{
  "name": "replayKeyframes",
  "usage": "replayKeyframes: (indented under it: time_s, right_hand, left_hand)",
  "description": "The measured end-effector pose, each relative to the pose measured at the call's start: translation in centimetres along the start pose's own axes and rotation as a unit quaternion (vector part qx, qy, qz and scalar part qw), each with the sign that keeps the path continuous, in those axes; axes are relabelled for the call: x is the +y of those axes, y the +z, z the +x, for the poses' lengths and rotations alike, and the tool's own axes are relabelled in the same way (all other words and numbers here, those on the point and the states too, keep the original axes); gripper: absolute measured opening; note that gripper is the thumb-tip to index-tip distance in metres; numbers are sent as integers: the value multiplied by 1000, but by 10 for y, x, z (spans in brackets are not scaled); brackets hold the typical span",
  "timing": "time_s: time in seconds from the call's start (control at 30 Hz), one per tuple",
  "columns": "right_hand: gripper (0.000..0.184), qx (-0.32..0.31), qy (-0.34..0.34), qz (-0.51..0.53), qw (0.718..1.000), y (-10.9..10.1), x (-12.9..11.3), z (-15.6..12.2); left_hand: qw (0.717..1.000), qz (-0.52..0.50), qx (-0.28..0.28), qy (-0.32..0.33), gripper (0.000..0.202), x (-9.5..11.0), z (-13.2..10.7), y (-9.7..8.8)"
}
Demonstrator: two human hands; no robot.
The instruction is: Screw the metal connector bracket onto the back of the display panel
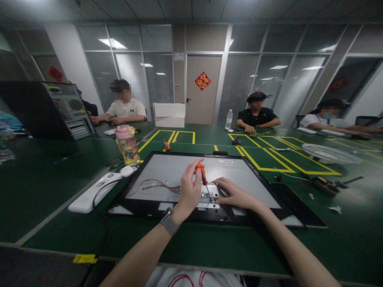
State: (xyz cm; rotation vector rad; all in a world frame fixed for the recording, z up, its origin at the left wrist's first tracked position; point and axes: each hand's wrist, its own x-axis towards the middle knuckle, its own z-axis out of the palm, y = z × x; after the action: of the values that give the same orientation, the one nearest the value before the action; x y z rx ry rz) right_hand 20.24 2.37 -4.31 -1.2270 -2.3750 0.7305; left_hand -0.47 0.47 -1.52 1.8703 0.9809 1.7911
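Green work table (pixel 209 245) marked with yellow tape lines, in an office with glass partitions and a closed door (pixel 203 99) that carries a red diamond decoration (pixel 202 80). A monitor panel (pixel 167 167) lies flat and back-up on the near part of the table, straight in front of the person. At its lower middle sits a small metal plate (pixel 209 194), and a bundle of coloured wires (pixel 155 185) runs to it from the left across the grey back. The left hand (pixel 190 189), with a wristwatch (pixel 169 223) on the arm, is closed around an orange-handled screwdriver (pixel 202 174). The tool is tilted, handle up and tip down on the metal plate (the exact contact point is too small to resolve). The right hand (pixel 235 194) lies flat with its fingers extended and resting on the right part of the plate, gripping nothing. Left of the panel are a white elongated device (pixel 89 195) with a black cable, and a pink-capped bottle (pixel 127 145) standing upright. A computer tower case (pixel 60 107) is at far left. A white fan grille (pixel 330 153) lies flat at right, well apart from the panel. A white box (pixel 169 114) and a clear water bottle (pixel 229 118) stand at the far edge. Three other people sit along the far side, forearms on the table.
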Motion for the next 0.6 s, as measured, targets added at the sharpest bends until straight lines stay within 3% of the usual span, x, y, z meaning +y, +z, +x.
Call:
replayKeyframes:
  time_s: [0.17, 0.4, 0.6]
  right_hand:
    - [63, 6, -11, -1, 1000, 1, 3, 1]
    - [63, 4, -8, 1, 1000, 1, 2, -1]
    - [64, 5, -9, 0, 1000, 1, 4, 0]
  left_hand:
    - [999, 37, 18, 25, 15, 3, 0, 0]
    - [1000, -10, -13, 5, 31, 3, -4, -1]
    - [1000, 24, -4, 8, 25, 4, -2, -1]
